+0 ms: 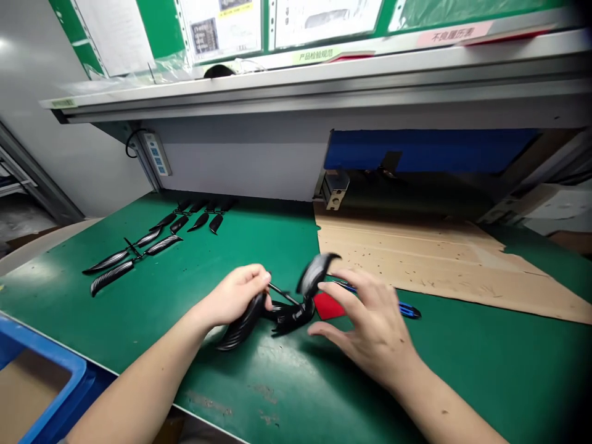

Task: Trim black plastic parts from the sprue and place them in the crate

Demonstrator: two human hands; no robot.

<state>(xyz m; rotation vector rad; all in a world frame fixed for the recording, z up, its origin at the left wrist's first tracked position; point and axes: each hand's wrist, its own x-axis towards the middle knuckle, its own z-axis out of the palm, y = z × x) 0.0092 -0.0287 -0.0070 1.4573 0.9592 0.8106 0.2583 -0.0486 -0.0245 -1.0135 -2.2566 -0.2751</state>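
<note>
My left hand (pixel 238 295) is closed on a black moulded part with curved, ribbed, feather-like blades (pixel 241 328) joined by a thin stem. It holds the part just above the green bench top. One blade sticks up at the part's right end and is smeared by motion. Beside that end is my right hand (pixel 370 314), its thumb and fingers spread apart; whether a fingertip touches the blade I cannot tell. Behind the part lies a red flat piece (pixel 329 306), partly hidden. A blue-and-black handled tool (pixel 409 310) lies beyond my right hand, which hides its middle.
Several similar black bladed parts (pixel 132 254) lie at the left of the green bench (pixel 259 394). Flattened cardboard (pixel 370 246) covers the back right, below a blue panel (pixel 435 149). Overhead runs a metal shelf (pixel 277 92). A blue bin (pixel 76 364) stands at lower left.
</note>
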